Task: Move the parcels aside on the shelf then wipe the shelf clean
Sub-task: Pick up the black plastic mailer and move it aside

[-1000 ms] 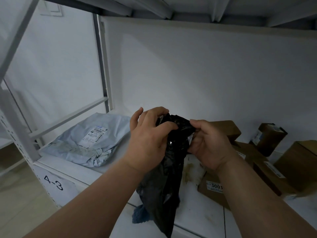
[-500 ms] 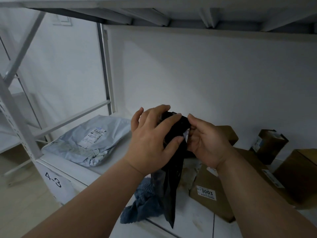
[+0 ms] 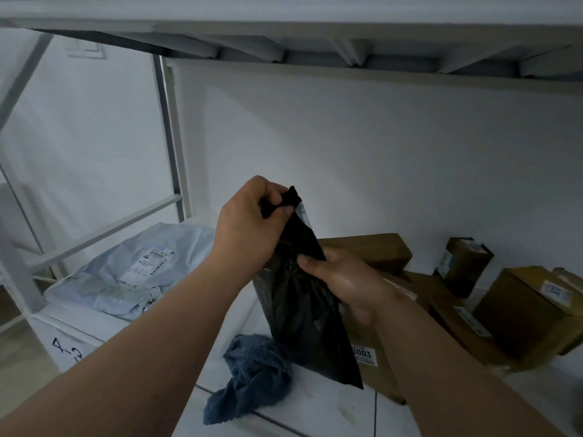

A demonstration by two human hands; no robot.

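I hold a black plastic parcel bag upright above the white shelf. My left hand pinches its top corner. My right hand grips its right edge at mid-height, fingers curled round it. A blue cloth lies crumpled on the shelf near the front edge, just left of the bag's lower end. A pale blue mailer parcel with a printed label lies at the shelf's left end.
Several brown cardboard boxes crowd the right side: a flat one labelled 3003 behind the bag, one at the back, a small dark one, a large one. The shelf above hangs low. A white upright stands left.
My left hand has lifted the bag's top corner higher, and my right hand has slid down to the bag's middle. The bag now hangs stretched out, and the blue cloth shows more.
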